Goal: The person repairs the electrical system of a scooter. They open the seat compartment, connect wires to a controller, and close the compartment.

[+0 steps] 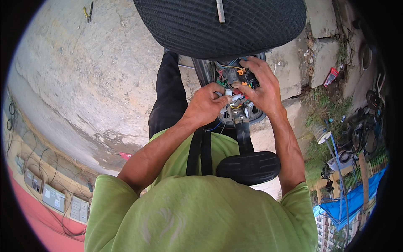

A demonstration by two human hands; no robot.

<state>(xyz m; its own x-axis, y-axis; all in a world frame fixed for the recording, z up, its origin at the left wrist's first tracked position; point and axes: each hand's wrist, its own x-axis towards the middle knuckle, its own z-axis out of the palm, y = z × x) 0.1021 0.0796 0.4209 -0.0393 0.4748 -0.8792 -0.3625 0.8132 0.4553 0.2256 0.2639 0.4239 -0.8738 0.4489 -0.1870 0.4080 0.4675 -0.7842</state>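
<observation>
Green shirt (218, 214) cloth is seen nearest the camera, on the near side of the black seat (262, 31), which is taken as the landmark. Pale, rough ground (105, 63) is spread to the left of the seat. From beneath the seat's near edge, an uncovered wire bay (204, 77) is exposed, crowded with coloured wires and small plugs. Farther to the near side of the seat, a black pad (248, 168) is carried on a dark bracket (244, 138).

Both hands are held over the bay. The left hand (206, 105), nearer side of the seat, is closed narrowly, with a white connector (228, 92) pinched at the thumb and forefinger. The right hand (266, 88), close by the seat's edge, is spread wide between thumb and fingers; whether anything is pressed by its thumb cannot be told. An orange connector (241, 72) is seen just below the seat's edge. Yellow-handled pliers (87, 14) are left on the ground, well to the left of the seat.

The step in hand is judged to be the handling of wire connectors. For the next move, a steady pinch seems called for, with the neighbouring wires kept clear.
</observation>
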